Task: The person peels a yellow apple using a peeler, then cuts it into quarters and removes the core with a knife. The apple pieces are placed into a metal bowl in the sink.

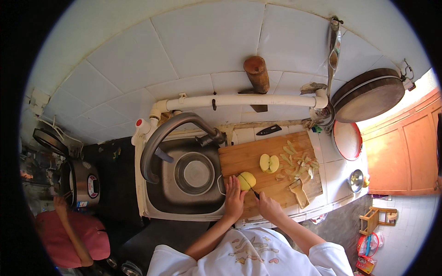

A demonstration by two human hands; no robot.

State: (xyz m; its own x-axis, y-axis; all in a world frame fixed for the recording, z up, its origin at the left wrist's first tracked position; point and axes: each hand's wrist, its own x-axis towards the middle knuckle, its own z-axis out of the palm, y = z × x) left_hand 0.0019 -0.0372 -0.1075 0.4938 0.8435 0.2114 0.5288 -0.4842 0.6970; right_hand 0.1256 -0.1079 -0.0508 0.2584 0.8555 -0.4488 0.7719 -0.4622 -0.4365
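Note:
My right hand (270, 207) grips the dark handle of a kitchen knife (256, 194), its blade lying across a peeled yellow apple half (247, 180). Fingers of my left hand (234, 201) rest against the left side of that piece and hold it on the wooden cutting board (229, 155). Another cut apple piece (269, 163), pale flesh showing, lies up and to the right on the board. Peelings (300, 165) are scattered over the board's right part. A peeler (299, 195) with a light-coloured frame lies near its lower right edge.
Left of the board is a steel sink (165, 200) with a metal bowl (194, 173) under a curved faucet (165, 132). A black knife sheath (268, 130) lies behind the board. A small metal bowl (355, 180) stands right. Another person (74, 234) is beside a rice cooker (84, 184) at far left.

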